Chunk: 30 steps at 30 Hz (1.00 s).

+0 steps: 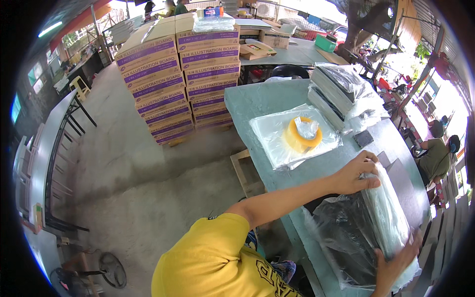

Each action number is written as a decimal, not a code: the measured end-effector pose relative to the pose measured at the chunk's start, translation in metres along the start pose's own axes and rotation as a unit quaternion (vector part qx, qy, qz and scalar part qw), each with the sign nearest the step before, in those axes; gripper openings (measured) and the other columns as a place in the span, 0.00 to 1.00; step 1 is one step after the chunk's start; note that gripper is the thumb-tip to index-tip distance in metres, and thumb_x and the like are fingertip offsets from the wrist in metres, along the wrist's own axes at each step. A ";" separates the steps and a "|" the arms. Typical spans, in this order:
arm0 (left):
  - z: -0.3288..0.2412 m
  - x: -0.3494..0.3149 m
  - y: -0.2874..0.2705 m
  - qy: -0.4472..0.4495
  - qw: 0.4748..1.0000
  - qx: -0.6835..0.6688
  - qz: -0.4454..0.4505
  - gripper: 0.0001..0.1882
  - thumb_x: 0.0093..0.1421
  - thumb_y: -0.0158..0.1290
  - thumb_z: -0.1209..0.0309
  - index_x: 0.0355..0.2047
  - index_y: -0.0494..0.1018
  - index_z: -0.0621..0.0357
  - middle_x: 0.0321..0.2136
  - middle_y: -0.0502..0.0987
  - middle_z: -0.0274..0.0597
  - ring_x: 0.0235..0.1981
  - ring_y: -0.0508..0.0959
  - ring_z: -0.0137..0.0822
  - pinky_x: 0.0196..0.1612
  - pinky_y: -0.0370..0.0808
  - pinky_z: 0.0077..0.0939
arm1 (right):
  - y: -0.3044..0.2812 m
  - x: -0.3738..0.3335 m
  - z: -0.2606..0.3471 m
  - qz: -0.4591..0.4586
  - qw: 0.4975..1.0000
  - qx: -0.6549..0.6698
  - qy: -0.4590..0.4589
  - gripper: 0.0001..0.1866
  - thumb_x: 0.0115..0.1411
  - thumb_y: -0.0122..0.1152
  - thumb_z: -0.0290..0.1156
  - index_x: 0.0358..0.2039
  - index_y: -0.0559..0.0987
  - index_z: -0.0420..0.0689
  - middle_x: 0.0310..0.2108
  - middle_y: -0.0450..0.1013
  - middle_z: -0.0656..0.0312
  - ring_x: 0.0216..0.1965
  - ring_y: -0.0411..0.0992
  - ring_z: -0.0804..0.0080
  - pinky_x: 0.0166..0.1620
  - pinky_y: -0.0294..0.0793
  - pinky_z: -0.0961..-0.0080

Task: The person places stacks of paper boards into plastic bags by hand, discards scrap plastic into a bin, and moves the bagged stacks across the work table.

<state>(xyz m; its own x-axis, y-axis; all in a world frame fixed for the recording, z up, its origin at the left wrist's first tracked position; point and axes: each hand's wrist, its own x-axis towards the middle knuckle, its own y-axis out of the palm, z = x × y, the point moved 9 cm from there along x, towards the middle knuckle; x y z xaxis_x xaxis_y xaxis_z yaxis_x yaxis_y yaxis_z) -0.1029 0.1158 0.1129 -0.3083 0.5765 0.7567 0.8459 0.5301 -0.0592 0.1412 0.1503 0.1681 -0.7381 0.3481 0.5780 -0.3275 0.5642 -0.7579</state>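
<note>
A bundle of dark boards in clear plastic wrap (pixel 346 232) lies at the near right of the green table. My left hand (pixel 358 175) grips the far end of its folded plastic, thumb and fingers closed over the edge. At the near right end, my right hand (pixel 398 262) has its thumb and fingers curved round the same bundle. Farther back, a roll of yellowish packing tape (pixel 303 134) rests on a stack of clear plastic sheets (pixel 269 141). A small dark block (pixel 363 139) sits beside that stack.
Another plastic-wrapped stack of boards (pixel 341 94) occupies the far right of the table (pixel 247 96). Tall piles of cartons (pixel 158 84) stand on the floor beyond. A long bench (pixel 52 143) runs along the left. At the right, a person (pixel 438 158) works nearby.
</note>
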 end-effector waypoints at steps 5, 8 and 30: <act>0.012 -0.009 -0.009 -0.112 0.991 -0.059 -0.053 0.37 0.45 0.59 0.59 0.51 0.55 0.57 0.41 0.66 0.49 0.43 0.67 0.39 0.48 0.62 0.32 | -0.027 -0.074 -0.079 -0.283 0.947 0.016 0.151 0.41 0.46 0.59 0.52 0.49 0.61 0.30 0.51 0.56 0.43 0.48 0.59 0.44 0.52 0.56 0.58; 0.016 -0.013 -0.009 -0.128 0.989 -0.066 -0.040 0.39 0.45 0.58 0.57 0.53 0.53 0.59 0.41 0.67 0.48 0.43 0.68 0.38 0.49 0.61 0.32 | 0.013 -0.118 -0.117 -0.230 0.950 -0.049 0.204 0.36 0.49 0.57 0.46 0.49 0.61 0.30 0.52 0.55 0.42 0.49 0.58 0.44 0.52 0.56 0.56; 0.075 -0.110 -0.004 -0.265 0.948 -0.179 0.009 0.48 0.44 0.54 0.44 0.55 0.48 0.65 0.50 0.60 0.43 0.52 0.59 0.33 0.53 0.56 0.27 | 0.235 -0.332 -0.206 -0.071 0.838 0.234 0.488 0.39 0.47 0.58 0.49 0.50 0.59 0.32 0.49 0.58 0.46 0.48 0.60 0.52 0.50 0.58 0.61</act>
<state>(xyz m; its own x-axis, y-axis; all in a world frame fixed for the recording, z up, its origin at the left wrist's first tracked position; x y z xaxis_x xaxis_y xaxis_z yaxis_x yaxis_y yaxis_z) -0.1055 0.0967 -0.0192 -0.3873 0.8648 0.3197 0.9174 0.3270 0.2269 0.4312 0.3217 -0.1396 0.0863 0.8777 0.4715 -0.7349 0.3756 -0.5647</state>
